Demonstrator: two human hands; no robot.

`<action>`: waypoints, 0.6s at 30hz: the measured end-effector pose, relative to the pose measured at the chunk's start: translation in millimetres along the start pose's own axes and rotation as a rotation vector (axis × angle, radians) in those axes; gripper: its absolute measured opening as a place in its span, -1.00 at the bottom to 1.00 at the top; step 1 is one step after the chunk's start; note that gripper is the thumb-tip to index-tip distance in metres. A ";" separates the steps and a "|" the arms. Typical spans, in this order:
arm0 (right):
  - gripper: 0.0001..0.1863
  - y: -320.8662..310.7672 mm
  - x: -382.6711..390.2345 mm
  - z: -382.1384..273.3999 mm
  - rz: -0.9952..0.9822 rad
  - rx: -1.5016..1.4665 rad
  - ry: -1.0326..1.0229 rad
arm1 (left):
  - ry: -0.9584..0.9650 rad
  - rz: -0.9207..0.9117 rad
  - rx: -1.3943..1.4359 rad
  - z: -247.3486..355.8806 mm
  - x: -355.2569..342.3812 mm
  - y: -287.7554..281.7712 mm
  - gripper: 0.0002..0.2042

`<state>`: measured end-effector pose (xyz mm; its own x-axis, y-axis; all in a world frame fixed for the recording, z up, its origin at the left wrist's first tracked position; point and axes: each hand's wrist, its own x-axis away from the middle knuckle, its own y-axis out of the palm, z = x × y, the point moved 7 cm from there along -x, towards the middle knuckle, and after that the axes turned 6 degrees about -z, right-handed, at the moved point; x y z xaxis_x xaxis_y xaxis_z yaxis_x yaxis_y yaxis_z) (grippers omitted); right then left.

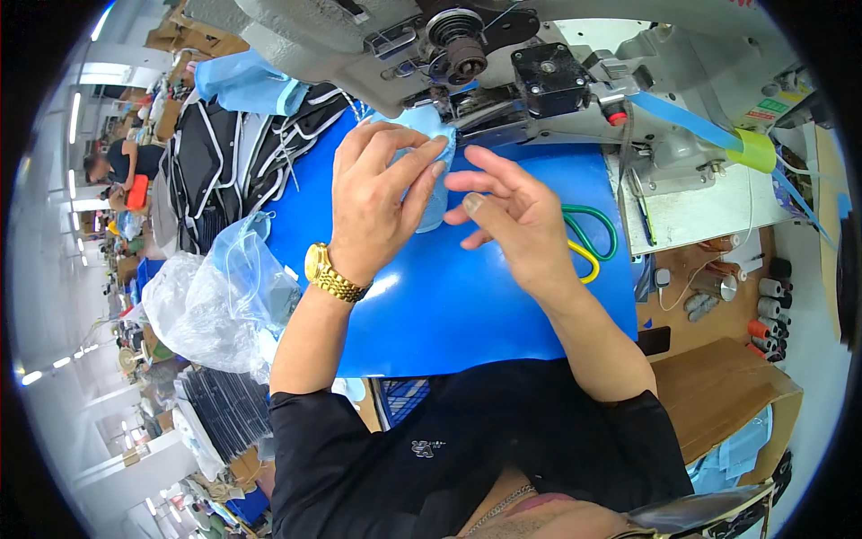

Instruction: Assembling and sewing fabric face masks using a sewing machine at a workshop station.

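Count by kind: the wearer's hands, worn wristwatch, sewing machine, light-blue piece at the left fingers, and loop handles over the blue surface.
Hands (left hand, right hand): 2
Gold wristwatch: 1
Sewing machine: 1
Light-blue piece: 1
Loop handles (green loop, yellow loop): 2
Total: 7

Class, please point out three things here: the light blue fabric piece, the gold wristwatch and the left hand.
Light blue fabric piece (433, 214), head view: its lower part, nearer the person.
Gold wristwatch (336, 280), head view: its band.
Left hand (377, 175), head view: the back of it.
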<state>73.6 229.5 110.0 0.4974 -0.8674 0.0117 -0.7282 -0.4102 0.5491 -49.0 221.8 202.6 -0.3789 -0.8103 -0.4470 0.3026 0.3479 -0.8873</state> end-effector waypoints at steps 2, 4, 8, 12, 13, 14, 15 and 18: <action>-0.41 8.5 -3.4 6.8 -0.061 -0.014 0.018 | 0.025 0.009 -0.005 1.2 -0.5 0.7 -0.79; -0.40 13.1 -4.7 7.8 -0.032 -0.062 -0.032 | 0.038 0.000 -0.022 2.1 -1.3 0.4 -0.79; -0.40 12.2 -5.7 8.5 -0.033 -0.062 -0.014 | 0.069 -0.002 -0.049 8.1 -2.6 0.4 -0.77; -0.42 8.8 -6.0 10.4 -0.037 -0.078 -0.018 | 0.085 0.004 -0.082 13.5 -4.6 0.9 -0.77; -0.43 7.8 -6.8 10.9 -0.041 -0.083 -0.019 | 0.093 -0.002 -0.094 16.2 -5.6 1.4 -0.76; -0.43 7.2 -8.2 11.5 -0.048 -0.084 -0.010 | 0.099 -0.009 -0.106 18.4 -5.6 1.7 -0.76; -0.44 6.3 -10.6 9.9 -0.058 -0.064 -0.021 | 0.088 -0.011 -0.108 17.8 -6.2 2.9 -0.76; -0.46 6.4 -14.1 7.5 -0.058 -0.051 -0.030 | 0.087 -0.015 -0.176 18.3 -9.1 7.1 -0.74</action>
<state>58.4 237.0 107.1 0.5228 -0.8512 -0.0459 -0.6733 -0.4453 0.5902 -27.4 223.0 202.5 -0.4586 -0.7748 -0.4352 0.1415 0.4198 -0.8965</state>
